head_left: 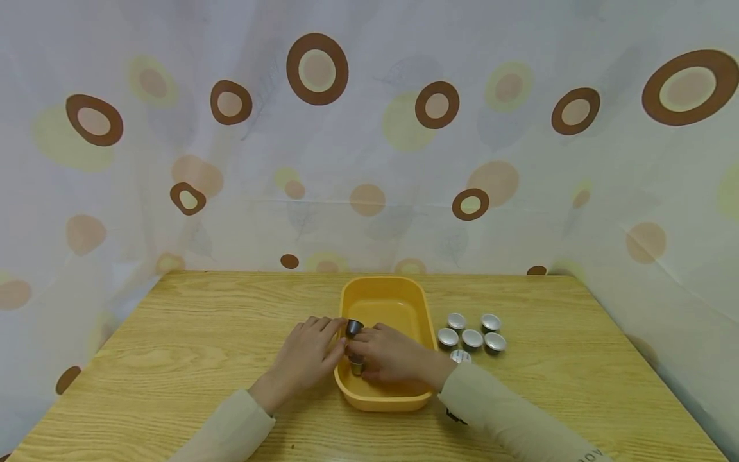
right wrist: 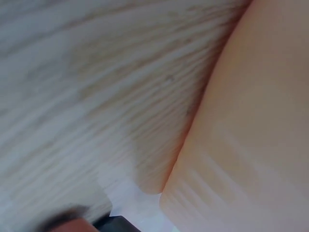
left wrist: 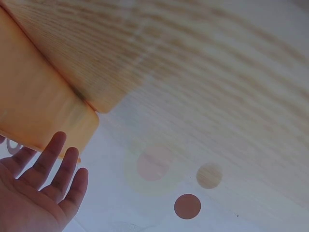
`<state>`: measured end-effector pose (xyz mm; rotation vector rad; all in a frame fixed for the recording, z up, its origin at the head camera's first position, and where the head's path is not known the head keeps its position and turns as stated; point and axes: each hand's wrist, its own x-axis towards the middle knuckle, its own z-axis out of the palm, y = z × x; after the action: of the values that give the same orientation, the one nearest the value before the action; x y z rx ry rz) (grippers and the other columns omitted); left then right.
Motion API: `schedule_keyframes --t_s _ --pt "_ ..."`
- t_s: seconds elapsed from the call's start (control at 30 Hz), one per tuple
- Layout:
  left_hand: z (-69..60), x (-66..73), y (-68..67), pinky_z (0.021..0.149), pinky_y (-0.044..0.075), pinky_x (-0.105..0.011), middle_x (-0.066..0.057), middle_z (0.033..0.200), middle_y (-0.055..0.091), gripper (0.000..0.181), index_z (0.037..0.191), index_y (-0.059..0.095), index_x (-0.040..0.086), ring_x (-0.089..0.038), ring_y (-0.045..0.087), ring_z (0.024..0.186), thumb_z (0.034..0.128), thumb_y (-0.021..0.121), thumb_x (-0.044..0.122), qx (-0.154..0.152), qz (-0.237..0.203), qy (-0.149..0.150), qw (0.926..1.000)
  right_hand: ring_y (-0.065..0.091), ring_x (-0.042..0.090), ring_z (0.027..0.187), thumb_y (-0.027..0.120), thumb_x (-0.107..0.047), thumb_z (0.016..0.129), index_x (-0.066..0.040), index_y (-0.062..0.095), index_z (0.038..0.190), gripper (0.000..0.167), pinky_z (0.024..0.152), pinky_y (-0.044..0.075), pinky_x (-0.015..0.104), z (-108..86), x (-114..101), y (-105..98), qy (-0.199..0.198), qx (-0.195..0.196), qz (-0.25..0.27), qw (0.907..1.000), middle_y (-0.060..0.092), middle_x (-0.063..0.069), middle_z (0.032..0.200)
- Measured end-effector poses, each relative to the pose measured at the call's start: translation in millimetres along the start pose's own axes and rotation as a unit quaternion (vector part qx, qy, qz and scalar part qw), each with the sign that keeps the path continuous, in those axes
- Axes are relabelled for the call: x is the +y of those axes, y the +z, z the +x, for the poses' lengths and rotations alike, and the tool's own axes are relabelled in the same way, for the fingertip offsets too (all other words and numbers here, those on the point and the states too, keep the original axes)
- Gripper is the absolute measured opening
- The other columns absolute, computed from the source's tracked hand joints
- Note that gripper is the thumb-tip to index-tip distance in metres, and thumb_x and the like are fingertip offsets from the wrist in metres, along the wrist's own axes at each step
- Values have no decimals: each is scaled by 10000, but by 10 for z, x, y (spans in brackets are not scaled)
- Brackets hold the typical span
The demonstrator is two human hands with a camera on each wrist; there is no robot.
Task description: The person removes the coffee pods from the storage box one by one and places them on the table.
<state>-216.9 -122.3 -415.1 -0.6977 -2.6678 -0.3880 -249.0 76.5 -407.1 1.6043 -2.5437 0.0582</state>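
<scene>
An orange plastic tub (head_left: 389, 404) stands on the table. My right hand (head_left: 395, 356) reaches into it from the right, its curled fingertips gripping a coffee capsule (head_left: 357, 367) near the left wall; the fingers partly hide this capsule. Just above those fingertips is a dark coffee capsule (head_left: 354, 328), tilted. My left hand (head_left: 308, 353) is at the tub's left rim, with the index fingertip beside the dark capsule. In the left wrist view its other fingers (left wrist: 60, 169) extend loosely by the tub's outer wall (left wrist: 53, 101).
Several coffee capsules (head_left: 472, 339) with silver lids facing up are grouped on the wooden table (head_left: 231, 321) right of the tub. The right forearm passes close to the nearest one (head_left: 460, 357). A patterned sheet (head_left: 369, 154) hangs behind the table and at its sides.
</scene>
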Motion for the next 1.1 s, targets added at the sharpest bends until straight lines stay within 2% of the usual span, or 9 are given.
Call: schedule_keyframes --t_s 0.3,0.77,1.1 --pt "-4 -6 3 842 471 -389 -4 1085 641 360 1228 555 151 -198 574 993 936 438 326 46 11 36 10000 558 94 927 707 -335 768 -210 593 1037 318 771 444 265 -42 45 21 -192 312 -76 9993 615 -86 1037" --pt "-8 -4 3 840 472 -378 7 1088 637 363 1229 552 160 -187 571 998 942 421 340 38 70 10 10000 554 102 886 711 -332 765 -205 590 1035 322 775 432 276 -110 101 -66 114 101 -221 9996 589 -76 974" --pt "0 -8 5 830 473 -367 4 1091 640 356 1227 557 157 -184 574 995 934 449 326 71 100 14 9999 552 111 863 733 -319 749 -187 605 1018 326 781 443 306 -197 167 -147 124 388 -257 9988 581 -60 930"
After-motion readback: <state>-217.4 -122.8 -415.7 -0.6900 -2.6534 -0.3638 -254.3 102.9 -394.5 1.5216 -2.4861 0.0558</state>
